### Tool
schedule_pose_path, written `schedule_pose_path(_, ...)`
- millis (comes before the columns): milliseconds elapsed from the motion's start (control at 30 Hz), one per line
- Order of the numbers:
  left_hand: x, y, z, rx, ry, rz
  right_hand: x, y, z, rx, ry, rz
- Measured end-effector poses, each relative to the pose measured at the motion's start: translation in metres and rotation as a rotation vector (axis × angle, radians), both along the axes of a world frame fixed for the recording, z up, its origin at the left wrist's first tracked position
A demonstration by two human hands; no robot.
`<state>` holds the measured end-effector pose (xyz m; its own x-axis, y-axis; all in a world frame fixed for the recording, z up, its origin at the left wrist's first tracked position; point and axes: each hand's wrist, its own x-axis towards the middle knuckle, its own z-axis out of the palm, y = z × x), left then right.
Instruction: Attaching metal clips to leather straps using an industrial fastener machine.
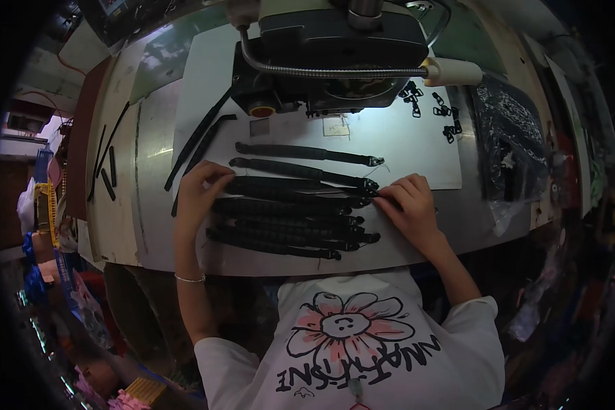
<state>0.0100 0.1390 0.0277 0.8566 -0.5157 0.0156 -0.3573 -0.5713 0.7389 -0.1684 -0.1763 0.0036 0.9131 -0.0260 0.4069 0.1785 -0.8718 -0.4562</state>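
Observation:
Several black padded straps (273, 246) lie side by side in a pile on the metal table in front of me, with small black fittings at their right ends. My left hand (203, 189) pinches the left end of a black strap (270, 188) at the top of the pile. At that strap's right end my right hand (411, 206) has its fingers pressed together, close to the fittings. Just beyond lie two more straps, a nearer one (287, 168) and a farther one (301, 152), with loose threads at the farther one's right end.
A sewing machine (335, 51) overhangs the far side, with a flexible metal lamp neck (335, 70) across it. Small black buckles (448, 109) lie at the far right, beside a clear plastic bag (512, 137) of dark things. Long black strips (201, 140) lie at the left.

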Motion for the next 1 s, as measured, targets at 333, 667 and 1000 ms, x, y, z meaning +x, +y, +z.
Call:
schedule_pose_path(333,-0.003,-0.004,-0.004,0.039,-0.058,0.03,-0.004,-0.005,0.004,0.047,0.052,0.007)
schedule_pose_path(667,-0.002,-0.003,-0.005,0.03,-0.02,0.033,0.001,0.003,0.003,0.073,0.06,0.075)
schedule_pose_path(1000,-0.003,-0.005,-0.003,0.017,0.022,0.045,-0.012,-0.002,-0.003,0.149,-0.032,-0.019)
